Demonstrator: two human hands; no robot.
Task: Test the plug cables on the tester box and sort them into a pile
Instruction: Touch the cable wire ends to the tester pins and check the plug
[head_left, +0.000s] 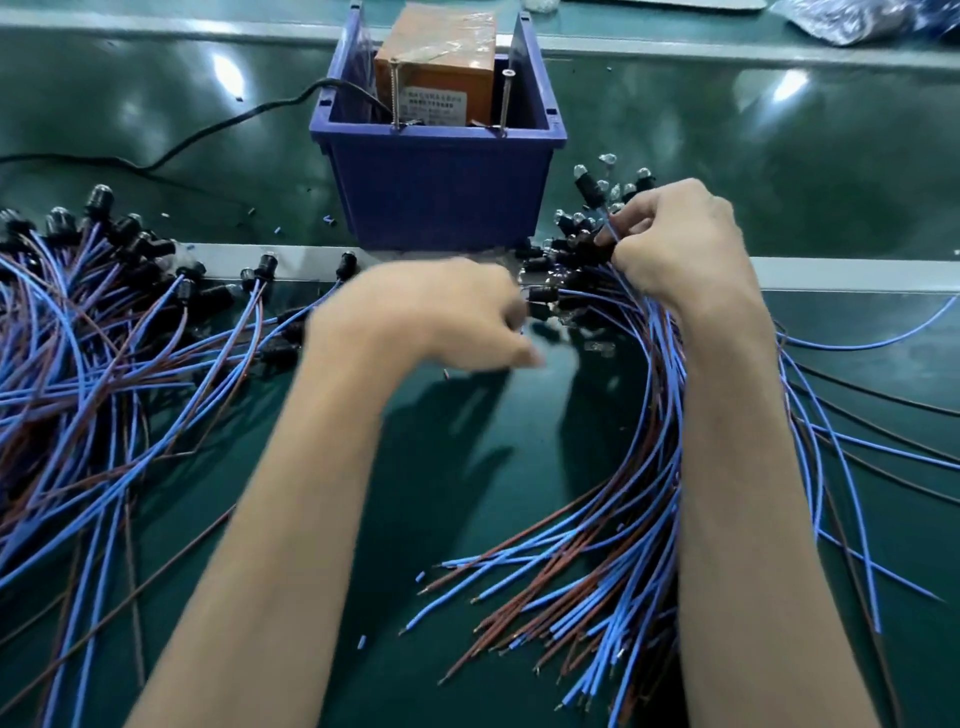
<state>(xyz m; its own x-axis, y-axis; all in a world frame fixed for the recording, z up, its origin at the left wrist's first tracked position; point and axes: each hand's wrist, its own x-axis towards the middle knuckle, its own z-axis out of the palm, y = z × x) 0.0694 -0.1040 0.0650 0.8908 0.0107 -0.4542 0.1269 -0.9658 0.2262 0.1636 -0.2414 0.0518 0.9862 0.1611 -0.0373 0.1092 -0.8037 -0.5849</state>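
The tester box, orange and wrapped in tape, sits inside a blue plastic bin at the top middle, with two upright screws at its front. My right hand pinches the black plug end of a cable in the bundle of blue and brown cables on the right. My left hand is blurred, hovering in front of the bin with fingers curled near loose plugs; whether it holds one cannot be made out. A big loose pile of plug cables spreads over the left.
A black power cord runs left from the bin. A pale metal strip crosses the green table under the bin. A plastic bag lies at the top right. Stray cables trail to the right.
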